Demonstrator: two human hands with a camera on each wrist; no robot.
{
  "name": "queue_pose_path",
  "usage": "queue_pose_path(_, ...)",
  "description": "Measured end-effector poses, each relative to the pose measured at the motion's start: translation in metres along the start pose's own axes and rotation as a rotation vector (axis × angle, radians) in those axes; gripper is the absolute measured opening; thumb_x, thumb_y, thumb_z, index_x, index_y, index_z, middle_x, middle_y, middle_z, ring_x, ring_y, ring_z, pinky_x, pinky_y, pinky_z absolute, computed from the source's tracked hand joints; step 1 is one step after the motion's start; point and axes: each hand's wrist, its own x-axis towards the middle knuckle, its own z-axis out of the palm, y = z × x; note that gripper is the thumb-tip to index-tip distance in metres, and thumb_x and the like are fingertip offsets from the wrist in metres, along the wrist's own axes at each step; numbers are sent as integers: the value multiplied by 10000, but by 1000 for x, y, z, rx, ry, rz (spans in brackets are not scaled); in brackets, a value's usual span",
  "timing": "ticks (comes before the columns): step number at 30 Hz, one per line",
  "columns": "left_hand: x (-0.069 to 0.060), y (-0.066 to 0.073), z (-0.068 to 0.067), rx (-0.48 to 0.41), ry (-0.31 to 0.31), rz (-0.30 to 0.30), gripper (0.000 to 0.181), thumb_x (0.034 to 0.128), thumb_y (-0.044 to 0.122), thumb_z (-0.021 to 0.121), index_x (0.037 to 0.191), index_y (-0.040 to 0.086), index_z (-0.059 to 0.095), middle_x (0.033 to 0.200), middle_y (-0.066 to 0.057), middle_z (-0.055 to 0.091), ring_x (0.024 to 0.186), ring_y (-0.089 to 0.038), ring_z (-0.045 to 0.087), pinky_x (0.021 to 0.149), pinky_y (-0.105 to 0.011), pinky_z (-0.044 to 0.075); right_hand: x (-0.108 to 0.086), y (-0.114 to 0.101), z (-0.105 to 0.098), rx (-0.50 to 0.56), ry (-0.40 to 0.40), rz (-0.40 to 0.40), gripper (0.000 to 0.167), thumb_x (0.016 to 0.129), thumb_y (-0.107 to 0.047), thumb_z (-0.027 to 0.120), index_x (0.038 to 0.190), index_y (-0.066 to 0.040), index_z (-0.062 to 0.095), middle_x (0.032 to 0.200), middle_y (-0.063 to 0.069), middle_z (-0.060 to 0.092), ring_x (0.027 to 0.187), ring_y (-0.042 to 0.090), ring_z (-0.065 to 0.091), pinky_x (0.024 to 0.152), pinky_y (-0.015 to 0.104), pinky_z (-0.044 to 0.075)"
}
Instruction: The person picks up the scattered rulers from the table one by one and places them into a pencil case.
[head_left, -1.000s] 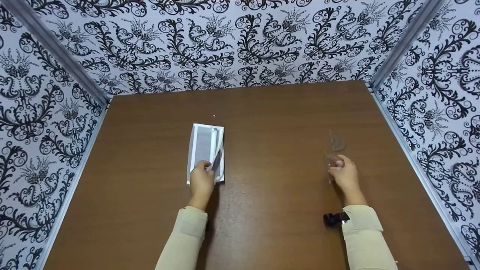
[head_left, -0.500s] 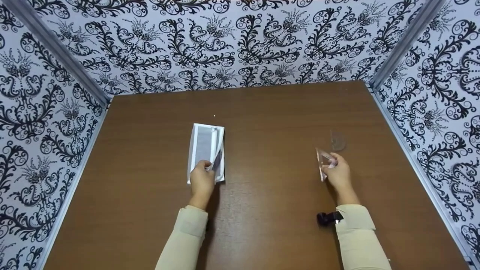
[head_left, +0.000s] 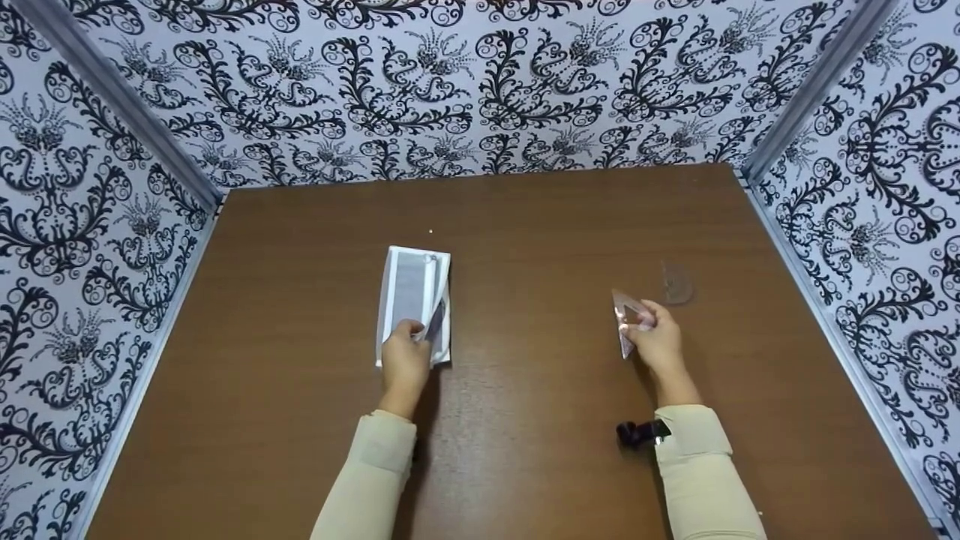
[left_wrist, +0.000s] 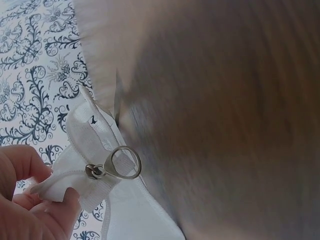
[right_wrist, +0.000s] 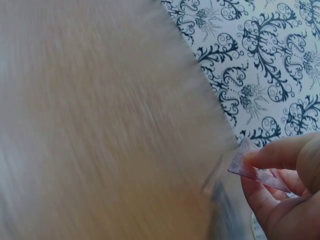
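A white zip pouch with a grey mesh panel (head_left: 407, 289) lies left of centre on the brown table. The left hand (head_left: 405, 369) pinches its near part at the zip side, where the edge is lifted. In the left wrist view, thumb and fingers (left_wrist: 42, 212) hold the white fabric (left_wrist: 90, 130) beside a zip slider with a metal ring (left_wrist: 136, 175). The right hand (head_left: 661, 346) pinches a clear, pinkish set square (head_left: 621, 322) above the table, its long edge facing left. In the right wrist view, the set square (right_wrist: 255, 175) is between thumb and fingers.
A clear protractor (head_left: 678, 286) lies on the table behind the right hand. A tiny white speck (head_left: 430, 231) is beyond the pouch. Patterned walls (head_left: 480, 90) bound the table (head_left: 525, 420) at the back and both sides. A dark device (head_left: 637, 433) is strapped at the right wrist.
The right hand has moved left with the set square, away from the protractor, and the set square shows more of its face. The left hand and pouch have stayed in place.
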Motion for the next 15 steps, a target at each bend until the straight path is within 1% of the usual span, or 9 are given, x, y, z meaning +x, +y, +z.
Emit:
queue_pose_path(3, 0, 0, 0, -1, 12, 25, 224, 771, -62, 578, 976, -37, 665, 911, -199, 702, 793, -342, 655, 711, -460, 516, 0, -1, 5, 36, 0, -19, 628, 787, 146, 597, 1378, 93, 393, 1209, 289, 505, 737, -25, 561, 666, 99, 455)
queue_pose_path(7, 0, 1, 1, -13, 26, 52, 216, 760, -66, 572, 955, -52, 665, 921, -214, 702, 833, -371, 665, 727, -471, 520, 0, -2, 10, 56, 1, -40, 628, 770, 169, 571, 1369, 98, 397, 1201, 302, 511, 723, -25, 568, 656, 100, 451)
queue_pose_path(12, 0, 1, 1, -14, 24, 34, 201, 771, -51, 584, 953, -46, 670, 918, -209, 703, 840, -368, 663, 735, -473, 518, 2, -4, 15, 30, -5, -47, 629, 775, 146, 584, 1375, 82, 408, 1200, 283, 517, 781, 21, 550, 673, 111, 444)
queue_pose_path(15, 0, 1, 0, -15, 18, 20, 201, 777, -41, 585, 958, -40, 674, 916, -203, 704, 837, -364, 662, 736, -471, 518, 3, -7, 18, 22, -13, -50, 625, 777, 134, 592, 1374, 75, 417, 1195, 273, 521, 791, 34, 527, 676, 117, 439)
